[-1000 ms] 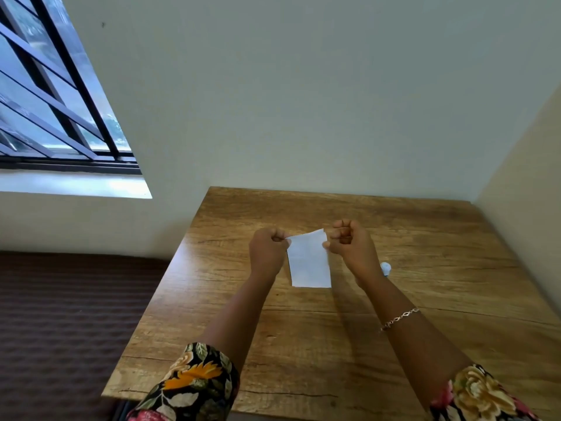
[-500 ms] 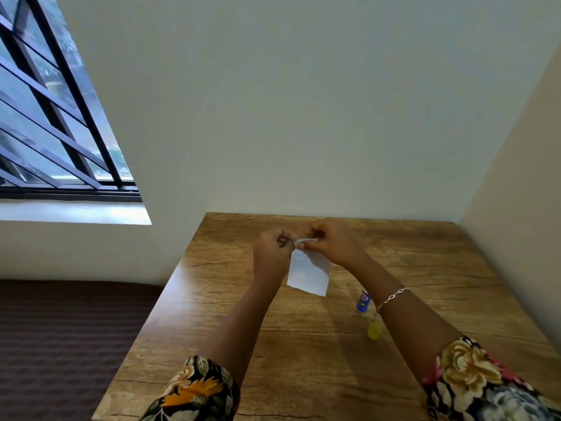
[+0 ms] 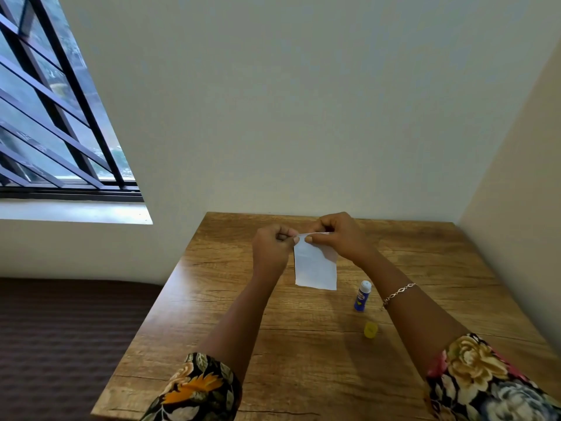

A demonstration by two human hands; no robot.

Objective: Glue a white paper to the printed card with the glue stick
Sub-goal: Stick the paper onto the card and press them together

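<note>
A white paper [image 3: 315,268] hangs above the wooden table [image 3: 243,314], held by its top edge. My left hand [image 3: 271,249] pinches the top left corner. My right hand [image 3: 341,238] pinches the top edge from the right, fingers curled over it. Whether a printed card lies behind the paper cannot be told from this side. The blue glue stick [image 3: 362,296] stands upright on the table with its white glue tip bare, just right of the paper. Its yellow cap [image 3: 370,330] lies on the table nearer to me.
The table stands in a corner, with walls behind and to the right. A barred window [image 3: 54,132] is at the left. Dark ribbed flooring [image 3: 60,344] lies left of the table's edge.
My right hand has slid left along the paper's top edge toward my left hand. The camera has tilted up, and the glue stick and cap have come into view.
</note>
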